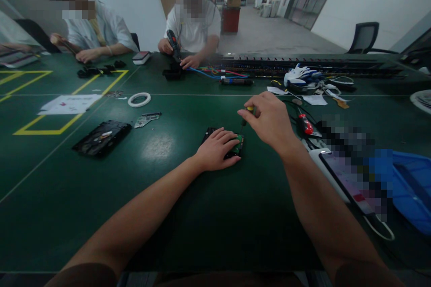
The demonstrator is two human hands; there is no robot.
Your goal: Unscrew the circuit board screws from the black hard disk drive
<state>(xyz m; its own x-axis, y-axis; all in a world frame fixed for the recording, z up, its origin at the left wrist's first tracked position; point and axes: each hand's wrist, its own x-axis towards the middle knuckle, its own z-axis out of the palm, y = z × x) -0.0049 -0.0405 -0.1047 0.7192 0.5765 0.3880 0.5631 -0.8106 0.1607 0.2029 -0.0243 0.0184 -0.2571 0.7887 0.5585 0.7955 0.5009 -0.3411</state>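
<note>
A hard drive [241,140] with a green circuit board lies on the table in front of me, partly hidden under my left hand. My left hand [218,149] rests flat across it, fingers stretched out and thumb along the near side. Above the drive's right end, my right hand [266,119] is closed around a small screwdriver [249,110] with a yellow-topped handle. Its shaft points down toward the board's far right corner; whether the tip touches a screw is too small to tell.
Left on the green table [161,215] are a black casing [103,138], a small circuit board [147,119] and a tape roll [139,99]. Right are a red screwdriver [305,124], a phone [346,181] and a blue bin [411,184]. Across sits a person with a power screwdriver [173,45]; another sits left.
</note>
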